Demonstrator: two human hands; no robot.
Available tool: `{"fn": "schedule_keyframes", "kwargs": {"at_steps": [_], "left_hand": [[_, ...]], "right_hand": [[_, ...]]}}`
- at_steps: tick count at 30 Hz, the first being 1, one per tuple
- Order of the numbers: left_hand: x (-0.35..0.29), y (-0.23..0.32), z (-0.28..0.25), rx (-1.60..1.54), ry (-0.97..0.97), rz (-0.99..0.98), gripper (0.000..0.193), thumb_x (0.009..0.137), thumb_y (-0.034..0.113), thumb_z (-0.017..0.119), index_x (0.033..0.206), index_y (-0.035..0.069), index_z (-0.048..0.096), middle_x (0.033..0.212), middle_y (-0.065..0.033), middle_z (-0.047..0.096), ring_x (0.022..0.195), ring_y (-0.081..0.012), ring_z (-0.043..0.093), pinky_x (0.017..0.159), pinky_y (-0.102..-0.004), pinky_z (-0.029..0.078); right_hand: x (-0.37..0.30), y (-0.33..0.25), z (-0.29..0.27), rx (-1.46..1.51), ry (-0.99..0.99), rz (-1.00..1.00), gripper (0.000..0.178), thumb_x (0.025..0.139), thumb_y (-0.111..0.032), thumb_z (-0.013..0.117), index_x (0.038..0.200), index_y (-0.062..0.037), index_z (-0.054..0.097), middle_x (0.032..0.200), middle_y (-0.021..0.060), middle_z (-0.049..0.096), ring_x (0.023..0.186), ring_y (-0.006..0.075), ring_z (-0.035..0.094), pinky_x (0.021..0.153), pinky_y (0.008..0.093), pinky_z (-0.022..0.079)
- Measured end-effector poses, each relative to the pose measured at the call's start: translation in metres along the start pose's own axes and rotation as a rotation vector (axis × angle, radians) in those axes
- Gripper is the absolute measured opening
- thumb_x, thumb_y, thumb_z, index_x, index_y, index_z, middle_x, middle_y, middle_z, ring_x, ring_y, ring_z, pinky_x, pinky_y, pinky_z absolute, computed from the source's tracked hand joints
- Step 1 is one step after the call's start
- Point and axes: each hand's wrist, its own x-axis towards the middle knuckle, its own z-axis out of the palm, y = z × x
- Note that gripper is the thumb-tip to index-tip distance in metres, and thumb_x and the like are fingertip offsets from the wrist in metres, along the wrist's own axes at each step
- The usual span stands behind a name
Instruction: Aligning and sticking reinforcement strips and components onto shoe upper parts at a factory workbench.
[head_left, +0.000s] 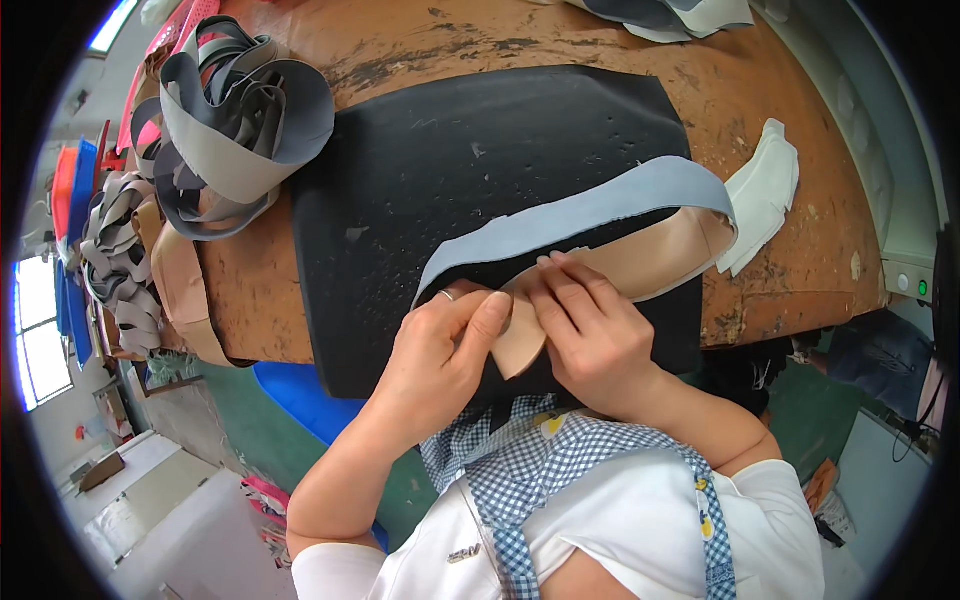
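Observation:
A wide, flexible strip (pixel 600 205), leather-like, is blue-grey on one face and tan on the other. It bends in a long loop over a black mat (pixel 420 150). My left hand (pixel 445 340) grips it near the mat's front edge, thumb on top, with a ring on one finger. Close beside it, my right hand (pixel 590 315) pinches the strip's tan side, fingertips pressed down on it. A tan end hangs between the two hands toward me. What lies under my fingers is hidden.
Grey and white strips (pixel 235 130) lie heaped at the table's left, with tan pieces (pixel 180 285) at its edge. White pieces (pixel 765 195) are stacked right of the mat. More grey and white pieces (pixel 670 15) lie at the back of the worn brown table (pixel 790 290).

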Motion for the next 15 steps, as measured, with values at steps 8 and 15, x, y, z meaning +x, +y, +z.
{"fn": "schedule_keyframes", "kwargs": {"at_steps": [8, 15], "left_hand": [[0.001, -0.004, 0.005, 0.090, 0.035, 0.067, 0.039, 0.109, 0.025, 0.046, 0.116, -0.006, 0.067, 0.098, -0.0087, 0.067, 0.089, -0.0141, 0.062, 0.085, -0.0293, 0.052], [0.011, -0.009, 0.007, -0.246, 0.118, -0.096, 0.038, 0.105, 0.030, 0.052, 0.109, -0.003, 0.071, 0.079, -0.0167, 0.066, 0.071, -0.0193, 0.064, 0.068, -0.0349, 0.050]], "right_hand": [[-0.005, 0.007, -0.006, 0.389, 0.135, 0.567, 0.008, 0.093, 0.000, 0.058, 0.097, 0.0069, 0.059, 0.072, 0.0185, 0.065, 0.056, 0.0351, 0.065, 0.051, 0.0388, 0.050], [-0.013, -0.004, -0.012, 0.271, -0.062, 0.093, 0.052, 0.088, -0.031, 0.072, 0.115, 0.0130, 0.063, 0.134, 0.0308, 0.054, 0.131, 0.0451, 0.050, 0.106, 0.0446, 0.047]]}}
